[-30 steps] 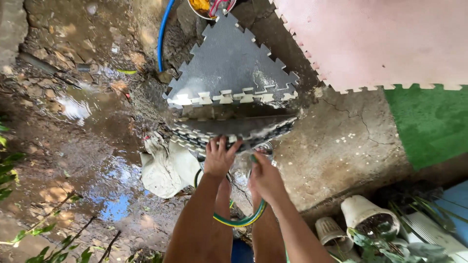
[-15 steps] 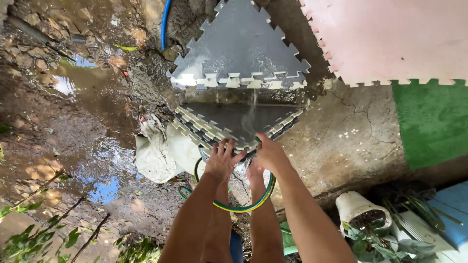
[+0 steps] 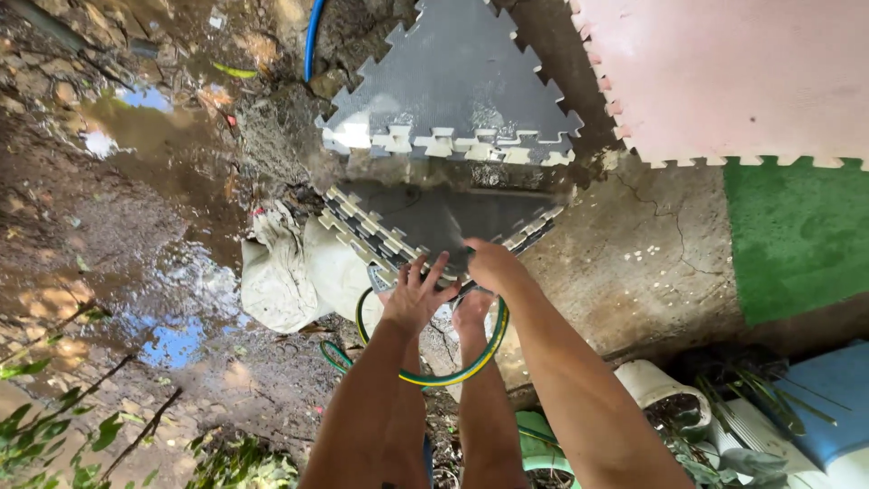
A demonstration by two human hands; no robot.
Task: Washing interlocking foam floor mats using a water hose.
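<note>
A wet grey foam puzzle mat [image 3: 434,226] with toothed edges lies tilted on a stack of similar mats just in front of me. My left hand [image 3: 415,294] rests on its near corner with fingers spread. My right hand [image 3: 490,264] is closed over the end of a green and yellow hose [image 3: 453,371], held down against the mat's near edge. The hose loops back under my arms. A second stack of grey mats [image 3: 453,91] stands folded up like a tent behind the first.
A large pink foam mat [image 3: 733,72] and a green one [image 3: 797,235] lie on the concrete at right. A muddy puddle [image 3: 154,226] spreads at left, with a white sack [image 3: 290,276] beside the stack. A blue hose [image 3: 312,36] runs at the top; plant pots [image 3: 661,389] stand at lower right.
My right hand has moved up onto the mat's near edge with the hose end. The water stream seen earlier no longer shows. The camera has shifted slightly.
</note>
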